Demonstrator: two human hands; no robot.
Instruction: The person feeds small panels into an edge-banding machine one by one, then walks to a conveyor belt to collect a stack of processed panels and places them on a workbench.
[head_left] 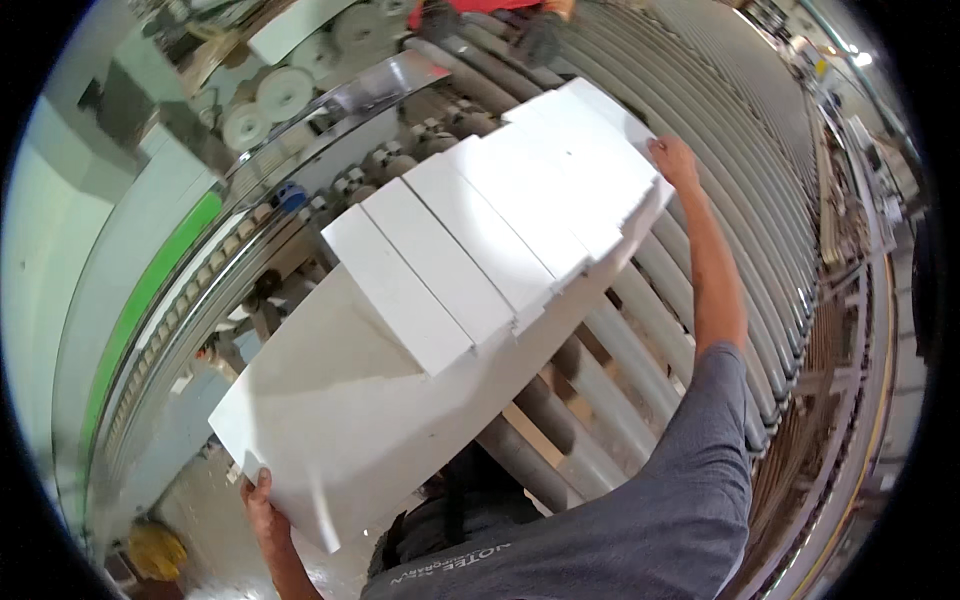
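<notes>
A long white board (340, 430) lies slantwise in front of me, from lower left to upper right. Several smaller white panels (450, 240) rest on it, laid side by side with some overlapping toward the far end. My left hand (265, 512) is closed on the near left corner of the board, thumb on top and the other fingers mostly hidden beneath. Up at the far right end, my right hand (676, 163) grips the edge of the load; its fingertips are partly hidden, so I cannot tell whether it holds the board, a panel or both.
A roller conveyor (630, 350) runs under and beyond the board's right side. To the left stands a machine with a green strip (150, 290) and a chain track. Another person's dark-gloved hand (540, 40) and red clothing show at the top. Something yellow (157, 550) sits at lower left.
</notes>
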